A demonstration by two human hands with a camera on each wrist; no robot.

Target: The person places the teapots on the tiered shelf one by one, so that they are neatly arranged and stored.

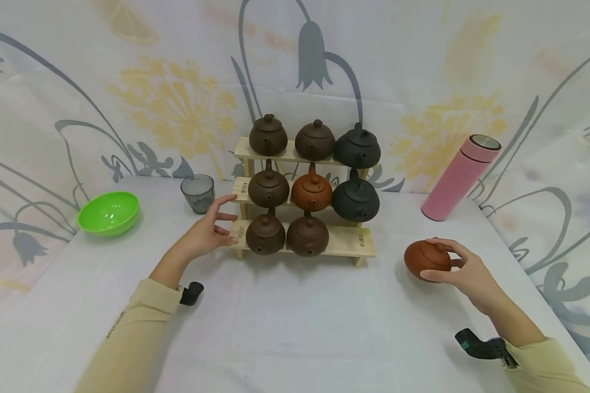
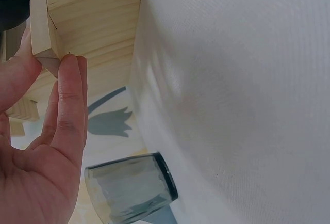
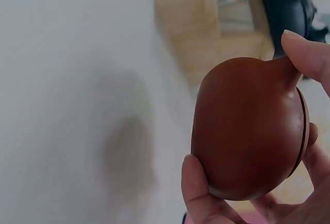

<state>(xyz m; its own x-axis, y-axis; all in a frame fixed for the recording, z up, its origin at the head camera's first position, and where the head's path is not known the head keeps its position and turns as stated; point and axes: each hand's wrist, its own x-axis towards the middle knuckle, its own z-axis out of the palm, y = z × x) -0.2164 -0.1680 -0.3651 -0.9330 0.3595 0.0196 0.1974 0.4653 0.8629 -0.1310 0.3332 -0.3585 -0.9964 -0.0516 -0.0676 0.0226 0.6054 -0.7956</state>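
Note:
A reddish-brown clay teapot (image 1: 425,260) is held in my right hand (image 1: 477,281), right of a three-tier wooden rack (image 1: 346,240). In the right wrist view, the thumb presses the projecting stub of the teapot (image 3: 242,131) while other fingers wrap its body and lid side. Its shadow lies apart from it on the cloth, so it is off the table. My left hand (image 1: 202,236) pinches the left end of the rack's lowest shelf; the left wrist view shows thumb and fingers on both sides of the wooden board (image 2: 98,28).
Several dark brown, black and one orange-brown teapot (image 1: 312,191) fill the tiers, two on the lowest. Left of the rack stand a grey glass cup (image 1: 198,194) and a bright green bowl (image 1: 109,214). A pink thermos (image 1: 459,180) stands behind my right hand. Patterned cloth hangs behind.

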